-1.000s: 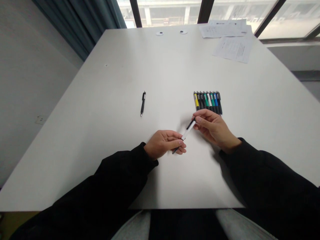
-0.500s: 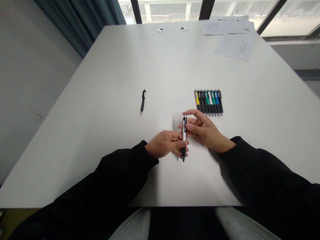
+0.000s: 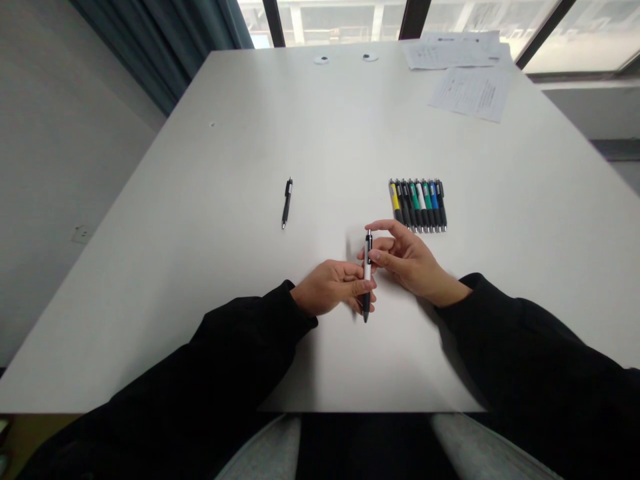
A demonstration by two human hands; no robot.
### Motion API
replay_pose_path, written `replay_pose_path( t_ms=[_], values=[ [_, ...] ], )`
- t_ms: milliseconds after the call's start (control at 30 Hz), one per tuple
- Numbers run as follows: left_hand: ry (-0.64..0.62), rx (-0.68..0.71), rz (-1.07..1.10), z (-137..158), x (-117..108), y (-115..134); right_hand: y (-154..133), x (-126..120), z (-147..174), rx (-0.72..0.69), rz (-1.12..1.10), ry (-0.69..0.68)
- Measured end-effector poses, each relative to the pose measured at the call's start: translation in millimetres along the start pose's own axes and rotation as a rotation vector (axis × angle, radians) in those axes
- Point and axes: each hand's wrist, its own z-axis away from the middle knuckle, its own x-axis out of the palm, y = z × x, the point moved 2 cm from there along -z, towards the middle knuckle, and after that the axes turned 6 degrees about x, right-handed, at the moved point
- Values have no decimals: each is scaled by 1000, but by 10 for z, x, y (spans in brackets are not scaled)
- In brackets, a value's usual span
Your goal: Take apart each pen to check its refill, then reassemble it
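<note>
A white-and-black click pen (image 3: 367,272) is held between both hands above the table, its tip pointing toward me. My left hand (image 3: 334,287) pinches the lower barrel, thumb on top and fingers behind. My right hand (image 3: 406,260) grips the upper part near the clip, with the index fingertip at the push button on top. Just beyond the right hand lies a tight row of several pens (image 3: 419,203) in yellow, black, green, white and blue. Off to the left a single black pen (image 3: 287,203) lies alone.
The white table (image 3: 200,200) spans most of the view. Printed papers (image 3: 470,93) lie at its far right, by the window. Two small white oval pieces (image 3: 321,60) sit at the far edge. A dark curtain (image 3: 165,47) hangs at the back left.
The pen has turned slightly in my fingers, its clip a little differently placed. Both hands stay almost where they were, and the pens on the table have not moved.
</note>
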Motion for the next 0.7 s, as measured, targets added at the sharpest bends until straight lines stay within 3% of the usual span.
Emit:
replay_pose_path(
  t_ms=[67, 133, 233, 300, 400, 567, 700],
  values=[
    [47, 31, 19, -15, -21, -1, -16, 9, 35, -21, 103, 44],
    [141, 83, 40, -38, -54, 1, -46, 42, 96, -55, 349, 76],
    [307, 165, 40, -69, -100, 12, -86, 168, 203, -132, 838, -9],
    [373, 190, 20, -79, -113, 22, -83, 270, 259, -167, 1017, -85],
    [406, 185, -8, -80, -111, 33, -52, 373, 290, -191, 1269, -30],
    [404, 159, -11, -84, -112, 24, -9, 383, 269, -107, 1450, 75],
    [412, 173, -15, -92, -118, 14, -25, 240, 198, -23, 1549, 169]
  ],
)
